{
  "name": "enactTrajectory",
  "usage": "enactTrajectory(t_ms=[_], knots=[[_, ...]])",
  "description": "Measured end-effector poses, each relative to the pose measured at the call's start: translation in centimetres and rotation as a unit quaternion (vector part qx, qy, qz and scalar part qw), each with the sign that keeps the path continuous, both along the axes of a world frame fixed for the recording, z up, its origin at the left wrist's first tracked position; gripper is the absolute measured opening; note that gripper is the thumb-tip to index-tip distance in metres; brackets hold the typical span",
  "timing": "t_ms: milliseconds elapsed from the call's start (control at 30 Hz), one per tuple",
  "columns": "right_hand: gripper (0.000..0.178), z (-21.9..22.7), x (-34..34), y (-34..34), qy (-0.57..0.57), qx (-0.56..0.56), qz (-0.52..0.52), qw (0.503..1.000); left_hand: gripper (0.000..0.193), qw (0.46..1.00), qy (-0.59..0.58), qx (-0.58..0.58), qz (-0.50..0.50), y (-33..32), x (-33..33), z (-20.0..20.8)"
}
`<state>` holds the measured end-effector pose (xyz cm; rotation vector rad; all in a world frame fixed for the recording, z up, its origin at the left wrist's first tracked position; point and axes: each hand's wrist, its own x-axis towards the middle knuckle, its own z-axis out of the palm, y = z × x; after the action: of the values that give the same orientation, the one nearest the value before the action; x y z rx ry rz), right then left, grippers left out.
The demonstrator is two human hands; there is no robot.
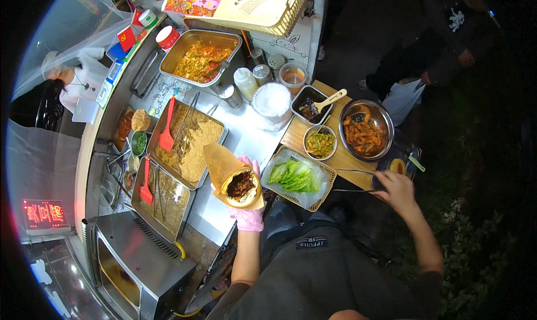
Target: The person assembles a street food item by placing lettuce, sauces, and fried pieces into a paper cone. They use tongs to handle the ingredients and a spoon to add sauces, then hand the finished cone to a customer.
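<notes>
Wrapped flatbread [242, 199] w/ dk brown filling [242, 184], in L hand [249, 219] (pink glove), between the steel trays and the lettuce basket [314, 205]; fingers curled round its sides, open end up, brown paper [219, 162] flaring on the far L side. R hand [398, 192], bare, holds metal tongs [352, 191], fingers closed on the handle end; tong arms spread apart, pointing L toward the basket of lettuce [292, 177]. Beyond, on/near wooden board [351, 161]: sm. bowl of chopped veg [320, 144], steel bowl [387, 121] of fried pcs [363, 136], sq. container of dk sauce [305, 108] w/ lt spatula [331, 99]. Far L: two trays w/ red spatulas [166, 139], upper one holding tan crumbs [202, 142].
</notes>
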<state>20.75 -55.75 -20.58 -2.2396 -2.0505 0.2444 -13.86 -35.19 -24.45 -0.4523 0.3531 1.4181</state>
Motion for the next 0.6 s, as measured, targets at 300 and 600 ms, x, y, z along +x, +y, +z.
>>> enactTrajectory(t_ms=[300,600], knots=[[0.011,-7.5,-7.9,15.4,-0.184,0.013,0.429,0.884,0.074,0.999,-0.037,-0.002,-0.018,0.4,-2.4,-2.8],[0.012,-2.4,-6.9,14.3,-0.102,0.052,0.292,0.949,0.075,0.993,-0.103,0.001,-0.053,1.0,-3.6,-4.0]])
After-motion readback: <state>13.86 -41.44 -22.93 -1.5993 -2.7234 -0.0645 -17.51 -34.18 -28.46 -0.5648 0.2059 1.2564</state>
